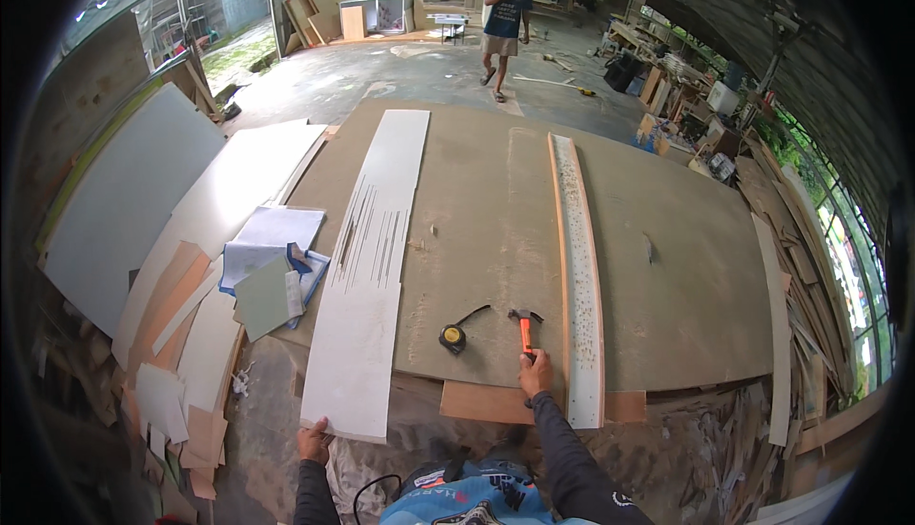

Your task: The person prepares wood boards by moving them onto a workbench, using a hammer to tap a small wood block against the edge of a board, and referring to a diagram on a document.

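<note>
My right hand [536,373] is closed round the orange handle of a claw hammer [525,327], its dark head resting on or just above the brown worktable [486,230]. At the near left corner of a long white board [357,363], my left hand [314,440] grips the edge, thumb on top. Several narrow slots run along the middle of that board. Between board and hammer lies a black and yellow tape measure [453,337] with a little blade out. Right of the hammer, a long narrow wooden channel [580,277] has a pale, speckled inside.
Papers and a blue folder [272,253] lie left of the white board, beside stacked white panels [229,172] and offcuts [176,306]. Scrap wood [810,277] piles up along the right. A person [505,25] stands beyond the table's far edge. A small dark piece [650,249] lies on the table.
</note>
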`<state>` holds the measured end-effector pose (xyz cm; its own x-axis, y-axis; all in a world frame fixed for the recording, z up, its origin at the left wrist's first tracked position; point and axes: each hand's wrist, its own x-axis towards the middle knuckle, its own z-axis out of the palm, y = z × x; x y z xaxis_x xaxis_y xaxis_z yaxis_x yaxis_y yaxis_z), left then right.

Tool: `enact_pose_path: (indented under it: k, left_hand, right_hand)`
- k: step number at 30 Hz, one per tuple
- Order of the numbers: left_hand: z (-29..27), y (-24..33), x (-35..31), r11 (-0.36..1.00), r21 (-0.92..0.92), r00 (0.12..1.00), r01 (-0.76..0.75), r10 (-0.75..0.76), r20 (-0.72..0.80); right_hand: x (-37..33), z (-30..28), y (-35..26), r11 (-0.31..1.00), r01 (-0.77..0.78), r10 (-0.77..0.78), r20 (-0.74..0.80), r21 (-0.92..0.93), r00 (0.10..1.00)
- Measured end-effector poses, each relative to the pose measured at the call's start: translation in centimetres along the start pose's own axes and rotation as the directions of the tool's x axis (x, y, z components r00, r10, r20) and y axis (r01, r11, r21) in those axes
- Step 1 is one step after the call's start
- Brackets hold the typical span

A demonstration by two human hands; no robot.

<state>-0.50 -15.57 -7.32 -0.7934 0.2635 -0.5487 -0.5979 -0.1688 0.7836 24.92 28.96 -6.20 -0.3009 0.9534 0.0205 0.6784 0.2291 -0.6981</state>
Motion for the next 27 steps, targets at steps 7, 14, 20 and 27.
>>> enact_pose_path:
  k: [7, 14, 20, 27]
  left_hand:
    - [1.7, 1.2, 0.0, 0.987, 0.050, 0.987, -0.156, 0.158, -0.040]
    - [0.5, 0.4, 0.6, 0.993, -0.075, 0.987, -0.092, 0.082, -0.136]
    - [-3.5, -11.5, 1.6, 0.869, 0.131, 0.877, 0.477, -0.480, -0.012]
    - [1.2, -29.5, -1.1, 0.079, 0.494, 0.396, -0.866, -0.495, 0.773]
  right_hand:
    - [0.8, -0.1, 2.7, 0.999, 0.035, -0.035, -0.014, 0.027, 0.999]
    - [-2.1, -3.4, -1.7, 0.905, 0.384, -0.416, -0.198, -0.181, 0.888]
    - [-11.3, -7.8, 0.7, 0.868, 0.344, -0.458, 0.308, 0.358, 0.834]
    - [-20.1, -2.4, 13.9, 0.965, -0.255, 0.205, 0.782, -0.060, 0.589]
